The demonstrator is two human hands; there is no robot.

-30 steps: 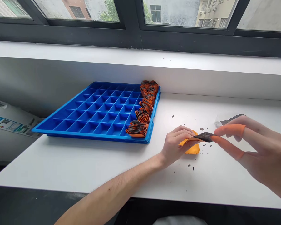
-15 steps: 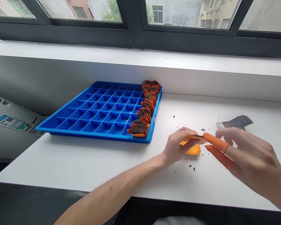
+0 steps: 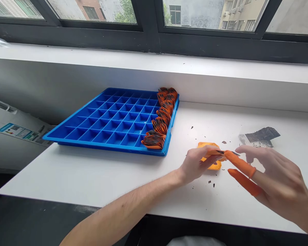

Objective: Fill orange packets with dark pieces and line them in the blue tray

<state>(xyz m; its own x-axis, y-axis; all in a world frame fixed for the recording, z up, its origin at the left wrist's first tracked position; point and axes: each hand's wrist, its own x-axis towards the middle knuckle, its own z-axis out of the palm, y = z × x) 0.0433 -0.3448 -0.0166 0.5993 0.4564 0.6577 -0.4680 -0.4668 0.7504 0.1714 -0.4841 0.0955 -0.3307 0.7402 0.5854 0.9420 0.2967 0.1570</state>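
Observation:
My left hand (image 3: 195,162) pinches a small, thin orange packet (image 3: 213,152) with a dark opening or layer along its upper edge. My right hand (image 3: 274,174) wears orange finger cots on two fingers, and these are spread apart. The upper covered fingertip touches the right end of the packet. Behind that fingertip a thin dark flake (image 3: 235,153) shows; whether the fingers grip it is hidden. Under my left hand, partly covered, lies a yellow-orange dish (image 3: 215,166). To its right rests a clear bag with dark flakes (image 3: 261,136).
A blue compartment tray (image 3: 105,147) stands left of my hands. Bunches of orange-and-black packets (image 3: 154,140) fill its right-hand column. Dark crumbs (image 3: 209,181) are scattered on the white table (image 3: 118,177). A sill and window run along the back.
The view has shifted slightly. My right hand's covered fingers have dropped and spread a little, and a dark flake now shows by the packet's end. The left hand keeps its pinch.

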